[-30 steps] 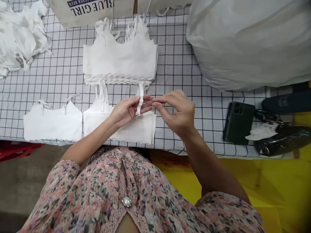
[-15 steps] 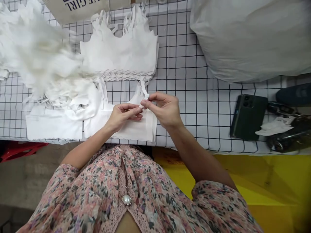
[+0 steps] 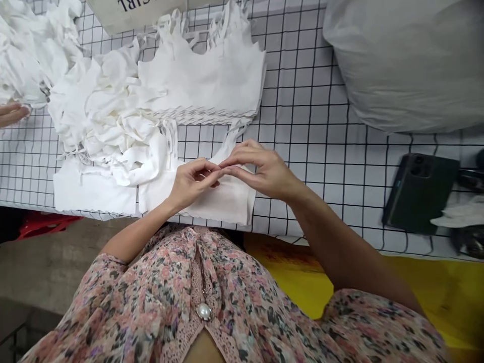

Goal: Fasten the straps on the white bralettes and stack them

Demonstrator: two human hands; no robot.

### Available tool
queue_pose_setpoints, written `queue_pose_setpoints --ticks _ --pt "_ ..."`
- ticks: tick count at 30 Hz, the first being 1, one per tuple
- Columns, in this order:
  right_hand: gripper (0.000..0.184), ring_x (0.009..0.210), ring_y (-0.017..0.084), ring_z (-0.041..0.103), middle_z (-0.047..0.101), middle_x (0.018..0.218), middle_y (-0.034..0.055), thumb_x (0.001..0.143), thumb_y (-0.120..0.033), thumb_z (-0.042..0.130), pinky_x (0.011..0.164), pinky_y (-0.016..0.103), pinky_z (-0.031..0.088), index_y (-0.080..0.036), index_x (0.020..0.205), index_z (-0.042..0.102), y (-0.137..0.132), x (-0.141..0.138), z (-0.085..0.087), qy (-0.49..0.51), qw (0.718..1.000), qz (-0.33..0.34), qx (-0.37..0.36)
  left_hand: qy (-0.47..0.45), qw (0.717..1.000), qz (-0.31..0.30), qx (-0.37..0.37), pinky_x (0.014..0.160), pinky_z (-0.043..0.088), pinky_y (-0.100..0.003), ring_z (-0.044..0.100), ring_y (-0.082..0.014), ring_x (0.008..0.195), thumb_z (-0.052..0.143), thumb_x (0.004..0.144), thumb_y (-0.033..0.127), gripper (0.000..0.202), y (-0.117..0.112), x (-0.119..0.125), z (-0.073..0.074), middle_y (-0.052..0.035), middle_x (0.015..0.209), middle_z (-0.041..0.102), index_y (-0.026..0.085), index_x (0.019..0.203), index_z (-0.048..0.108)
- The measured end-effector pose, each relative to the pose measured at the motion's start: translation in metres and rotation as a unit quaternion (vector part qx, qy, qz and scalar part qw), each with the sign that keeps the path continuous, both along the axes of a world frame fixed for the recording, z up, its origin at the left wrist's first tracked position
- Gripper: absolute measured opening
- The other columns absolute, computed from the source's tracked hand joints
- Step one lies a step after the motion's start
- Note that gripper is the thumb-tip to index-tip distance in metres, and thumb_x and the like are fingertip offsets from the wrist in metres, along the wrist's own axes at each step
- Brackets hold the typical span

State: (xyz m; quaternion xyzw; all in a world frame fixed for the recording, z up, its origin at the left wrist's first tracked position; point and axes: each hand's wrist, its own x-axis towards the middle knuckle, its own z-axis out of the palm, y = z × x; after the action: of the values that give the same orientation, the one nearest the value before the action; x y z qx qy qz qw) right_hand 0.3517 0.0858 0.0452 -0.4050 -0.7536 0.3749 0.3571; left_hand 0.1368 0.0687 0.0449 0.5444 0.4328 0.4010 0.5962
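Observation:
My left hand (image 3: 192, 184) and my right hand (image 3: 264, 171) meet at the fingertips above a white scalloped-hem camisole top (image 3: 223, 204). A thin white strap (image 3: 230, 150) rises from the top and runs to my fingers, which hide its end and any slider. Left of my left hand, a crumpled heap of white garments (image 3: 113, 126) lies over a flat white top (image 3: 93, 191). Beyond my hands sits a stack of folded white tops (image 3: 200, 80).
A co-worker's hand (image 3: 11, 113) reaches in at the far left beside another white heap (image 3: 26, 55). The grid-patterned tablecloth (image 3: 302, 126) carries a large grey sack (image 3: 408, 65), a dark phone (image 3: 419, 194) and a cardboard box (image 3: 132, 12).
A crumpled white heap has landed left of my hands, covering the flat top. A co-worker's hand has appeared at the left. My hands have closed together, hiding the strap's slider.

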Motion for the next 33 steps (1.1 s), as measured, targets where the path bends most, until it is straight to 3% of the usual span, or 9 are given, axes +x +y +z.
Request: queue_pose_setpoints --ticks 6,10,15,18,20,22,25,28,33 --pt "0.012 0.086 0.023 0.067 0.076 0.082 0.0033 0.092 -0.038 0.079 0.081 0.043 0.055 -0.028 0.087 0.082 0.007 -0.006 0.004 0.051 0.994 -0.088 -0.043 0.029 0.997 0.007 0.073 0.071 0.064 -0.022 0.073 -0.0081 0.075 0.079 0.098 0.047 0.029 0.014 -0.006 -0.002 -0.0027 0.094 0.075 0.018 0.096 0.077" --pt "0.01 0.085 0.022 0.066 0.075 0.082 0.003 0.09 -0.032 0.075 0.082 0.041 0.054 -0.026 0.083 0.077 0.005 -0.003 0.003 0.034 0.995 -0.066 -0.061 0.113 0.978 0.004 0.176 0.078 0.061 -0.024 0.068 -0.0084 0.081 0.082 0.097 0.039 0.022 0.015 -0.016 -0.008 -0.0032 0.099 0.076 0.019 0.104 0.078" --pt "0.011 0.084 0.022 0.063 0.073 0.08 0.0026 0.092 -0.03 0.074 0.08 0.041 0.051 -0.026 0.081 0.075 0.003 -0.009 0.002 0.016 0.999 -0.036 -0.023 0.072 0.988 -0.019 0.132 0.07 0.058 -0.023 0.068 -0.0087 0.078 0.08 0.099 0.04 0.021 0.008 -0.014 -0.011 -0.0023 0.091 0.075 0.019 0.099 0.079" --pt "0.012 0.084 0.021 0.063 0.074 0.081 0.0017 0.092 -0.032 0.078 0.082 0.042 0.051 -0.027 0.082 0.075 0.001 -0.016 0.003 0.073 0.995 -0.057 -0.039 0.026 0.995 0.0 0.098 0.064 0.057 -0.023 0.067 -0.0075 0.07 0.076 0.102 0.04 0.021 0.007 -0.01 -0.008 -0.0011 0.089 0.074 0.02 0.098 0.078" --pt "0.01 0.086 0.021 0.065 0.074 0.084 0.0013 0.093 -0.031 0.079 0.086 0.042 0.052 -0.027 0.085 0.075 -0.001 -0.019 0.002 0.122 0.988 -0.073 -0.06 0.035 0.993 -0.005 0.117 0.065 0.057 -0.024 0.067 -0.0083 0.072 0.074 0.104 0.039 0.018 0.008 -0.011 -0.007 -0.0009 0.091 0.075 0.021 0.1 0.076" --pt "0.006 0.09 0.021 0.067 0.074 0.088 0.0014 0.094 -0.029 0.077 0.089 0.043 0.052 -0.027 0.089 0.075 -0.002 -0.018 -0.001 0.148 0.982 -0.08 -0.084 0.106 0.976 -0.016 0.191 0.072 0.058 -0.027 0.069 -0.0118 0.081 0.074 0.104 0.036 0.015 0.01 -0.018 -0.011 -0.0022 0.094 0.076 0.021 0.104 0.075" --pt "0.005 0.091 0.021 0.067 0.073 0.091 0.002 0.096 -0.029 0.074 0.088 0.042 0.052 -0.026 0.092 0.074 -0.004 -0.012 -0.006 0.126 0.984 -0.072 -0.107 0.267 0.907 -0.041 0.321 0.084 0.057 -0.036 0.069 -0.0197 0.097 0.075 0.103 0.033 0.017 0.01 -0.03 -0.023 -0.0072 0.104 0.076 0.019 0.113 0.073" --pt "0.007 0.09 0.021 0.065 0.072 0.09 0.0022 0.098 -0.029 0.072 0.085 0.041 0.051 -0.026 0.092 0.073 -0.004 -0.007 -0.01 0.065 0.993 -0.053 -0.077 0.346 0.863 -0.04 0.366 0.087 0.054 -0.04 0.068 -0.0231 0.098 0.076 0.102 0.035 0.021 0.008 -0.033 -0.034 -0.0084 0.105 0.076 0.018 0.114 0.071" --pt "0.008 0.088 0.021 0.06 0.072 0.082 0.001 0.098 -0.027 0.074 0.085 0.041 0.049 -0.026 0.09 0.072 -0.003 -0.015 -0.01 0.021 0.999 -0.025 0.007 0.223 0.918 -0.017 0.328 0.078 0.055 -0.031 0.067 -0.0155 0.087 0.072 0.105 0.029 0.009 0.006 -0.019 -0.025 -0.0029 0.093 0.074 0.02 0.104 0.071"
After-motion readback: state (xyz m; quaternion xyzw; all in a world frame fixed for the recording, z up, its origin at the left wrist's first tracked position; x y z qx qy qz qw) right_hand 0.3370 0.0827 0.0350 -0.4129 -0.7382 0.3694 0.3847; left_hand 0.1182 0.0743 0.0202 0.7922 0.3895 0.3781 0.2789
